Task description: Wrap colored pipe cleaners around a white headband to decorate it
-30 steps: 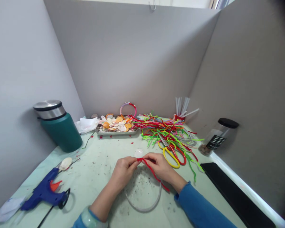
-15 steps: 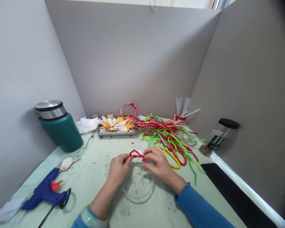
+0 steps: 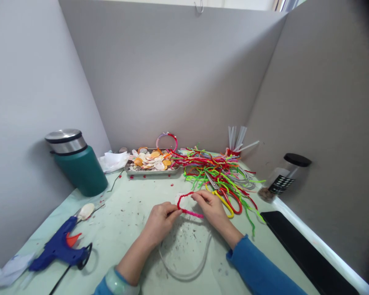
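Note:
My left hand [image 3: 161, 223] is closed, thumb and fingertips pinching a red and pink pipe cleaner [image 3: 193, 214] over the middle of the table. The red part curves up from that pinch to my right hand [image 3: 211, 209], whose thumb and fingers are closed on it. The pink part runs straight toward my right hand. A pale, thin hoop [image 3: 184, 278] hangs in a curve below both hands; how it joins the pipe cleaner is hidden behind my fingers. Just beyond my right hand lie yellow-and-red scissors [image 3: 227, 201], partly covered by it.
A metal tray [image 3: 152, 173] of shells and a pink-red ring [image 3: 176, 143] stand at the back. Beside them spreads a pile of colourful pipe cleaners [image 3: 215, 164]. Left are a green bottle [image 3: 81, 172] and a blue glue gun [image 3: 60, 246]; right, a clear jar [image 3: 281, 180].
My right hand has shifted slightly right and drawn the red pipe cleaner into a wider, open curve. The pink part now shows more, and the pale hoop has widened and sits lower.

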`<state>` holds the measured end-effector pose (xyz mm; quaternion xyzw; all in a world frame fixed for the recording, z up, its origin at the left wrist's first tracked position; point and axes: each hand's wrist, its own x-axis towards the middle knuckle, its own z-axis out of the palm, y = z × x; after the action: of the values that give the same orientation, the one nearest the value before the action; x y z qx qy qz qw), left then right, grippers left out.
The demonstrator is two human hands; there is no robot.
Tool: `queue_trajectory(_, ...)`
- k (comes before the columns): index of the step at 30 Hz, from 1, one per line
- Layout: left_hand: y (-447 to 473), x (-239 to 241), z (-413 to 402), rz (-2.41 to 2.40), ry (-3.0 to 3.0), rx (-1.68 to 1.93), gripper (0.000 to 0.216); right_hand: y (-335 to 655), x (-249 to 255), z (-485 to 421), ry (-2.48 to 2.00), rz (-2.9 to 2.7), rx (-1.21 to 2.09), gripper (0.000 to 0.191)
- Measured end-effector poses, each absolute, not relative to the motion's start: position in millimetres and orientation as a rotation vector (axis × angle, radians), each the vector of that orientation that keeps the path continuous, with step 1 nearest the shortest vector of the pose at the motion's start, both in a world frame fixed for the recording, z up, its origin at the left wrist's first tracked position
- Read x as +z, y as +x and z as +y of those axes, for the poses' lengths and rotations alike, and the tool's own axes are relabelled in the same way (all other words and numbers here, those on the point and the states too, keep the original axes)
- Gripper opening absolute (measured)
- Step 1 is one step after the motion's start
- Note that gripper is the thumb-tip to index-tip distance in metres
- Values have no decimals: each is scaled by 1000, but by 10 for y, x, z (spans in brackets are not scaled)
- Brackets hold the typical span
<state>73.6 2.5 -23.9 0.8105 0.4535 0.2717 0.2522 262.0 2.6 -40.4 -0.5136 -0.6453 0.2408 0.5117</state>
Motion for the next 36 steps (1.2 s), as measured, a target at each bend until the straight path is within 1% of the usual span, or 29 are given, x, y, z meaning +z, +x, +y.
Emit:
queue_trajectory(4, 735, -290, 62, 1307, 2064, 764, 31, 2638, -402, 29, -1244, -1624, 400, 19)
queue_trajectory(9, 716, -318, 97, 1464, 1948, 833, 33, 2667, -379, 28, -1287, -1556, 141, 32)
queue_trajectory(11, 709, -318, 107, 1499, 1927, 854, 33, 2661, -377, 26, -1287, -1506, 101, 37)
queue_trajectory(13, 704, -318, 113, 1518, 1918, 865, 33, 2643, -385, 29, -1285, -1434, 169, 43)
queue_trajectory(17, 692, -317, 117, 1555, 1899, 898, 33, 2622, -423, 68, -1251, -1212, 515, 59)
queue_trajectory(19, 685, -316, 121, 1564, 1873, 910, 33, 2639, -437, 93, -1204, -1115, 645, 62)
queue_trajectory(20, 683, -315, 124, 1557, 1856, 914, 34, 2651, -440, 102, -1189, -1090, 688, 58)
queue_trajectory(23, 685, -317, 131, 1481, 1783, 912, 34, 2672, -434, 99, -1200, -1148, 811, 29)
queue_trajectory(24, 691, -317, 130, 1441, 1750, 911, 34, 2667, -429, 90, -1201, -1191, 865, 23)
queue_trajectory(28, 726, -302, 99, 1295, 1626, 875, 34, 2594, -406, 33, -1143, -1320, 1107, 19)
queue_trajectory(30, 746, -285, 71, 1219, 1586, 832, 34, 2545, -396, -3, -1103, -1399, 1178, 19)
queue_trajectory(33, 769, -263, 33, 1110, 1558, 765, 33, 2485, -377, -62, -1035, -1534, 1149, 19)
queue_trajectory(36, 783, -258, 16, 1081, 1547, 733, 34, 2444, -361, -108, -1017, -1598, 1055, 14)
